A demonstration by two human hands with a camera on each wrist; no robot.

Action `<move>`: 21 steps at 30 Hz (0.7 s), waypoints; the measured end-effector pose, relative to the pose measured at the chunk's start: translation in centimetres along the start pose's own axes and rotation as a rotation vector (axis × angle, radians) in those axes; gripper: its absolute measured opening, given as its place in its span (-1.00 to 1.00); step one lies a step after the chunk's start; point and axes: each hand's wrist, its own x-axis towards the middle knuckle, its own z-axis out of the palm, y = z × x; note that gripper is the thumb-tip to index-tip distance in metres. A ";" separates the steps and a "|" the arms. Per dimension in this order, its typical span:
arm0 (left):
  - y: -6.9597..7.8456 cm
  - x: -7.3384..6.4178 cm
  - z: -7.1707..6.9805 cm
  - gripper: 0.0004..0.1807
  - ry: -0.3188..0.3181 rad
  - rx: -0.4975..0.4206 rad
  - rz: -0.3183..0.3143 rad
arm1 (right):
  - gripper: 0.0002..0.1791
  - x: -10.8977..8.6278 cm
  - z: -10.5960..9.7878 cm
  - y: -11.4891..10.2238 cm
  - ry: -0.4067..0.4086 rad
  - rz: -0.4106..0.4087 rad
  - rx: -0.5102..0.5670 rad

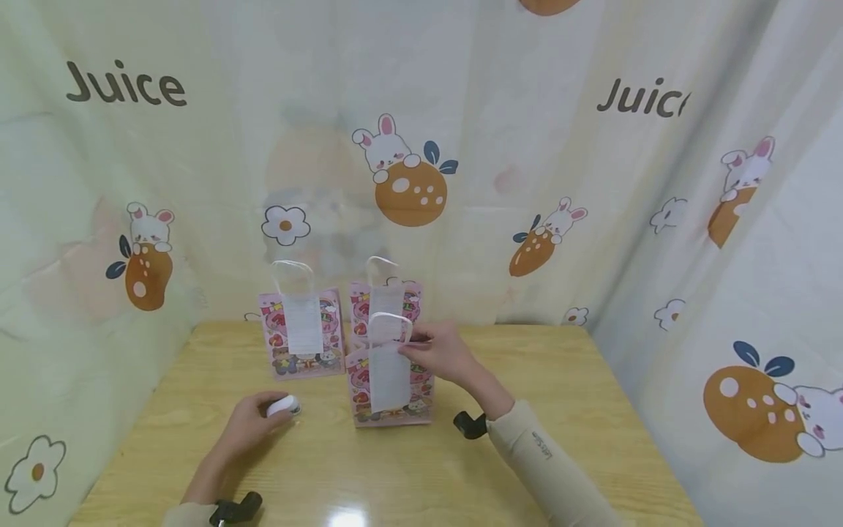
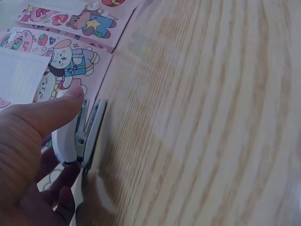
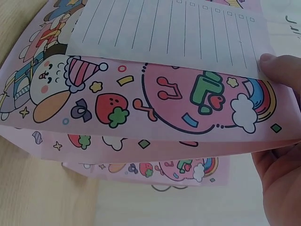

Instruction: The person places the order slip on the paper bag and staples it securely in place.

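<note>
My left hand (image 1: pixel 249 423) grips a small white stapler (image 1: pixel 282 405) low over the table, left of the front bag. In the left wrist view the thumb lies along the white top of the stapler (image 2: pixel 65 141), with other fingers behind it. My right hand (image 1: pixel 443 353) pinches the top edge of the front pink cartoon gift bag (image 1: pixel 421 411) at its right corner. A white lined paper slip (image 1: pixel 390 380) hangs on that bag's front below the handle. In the right wrist view the thumb touches the end of the slip (image 3: pixel 174 37).
Another pink bag (image 1: pixel 413 301) stands right behind the front one, and a third bag (image 1: pixel 270 329) stands to the left; both carry white slips. A printed curtain (image 1: pixel 474 176) surrounds the wooden table (image 1: pixel 540 468) at the back and sides.
</note>
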 end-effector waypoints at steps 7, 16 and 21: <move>0.3 0.0 0.2 -0.56 0.029 0.045 0.010 | -0.93 0.1 1.0 -0.2 0.009 0.036 0.024; 0.6 -0.1 -0.1 -0.64 0.049 -0.021 0.075 | -0.94 -0.2 0.8 -3.0 0.024 0.070 0.060; 1.7 -0.4 -0.2 -0.69 0.039 -0.169 0.101 | -0.93 0.0 1.2 -0.3 0.013 0.069 0.081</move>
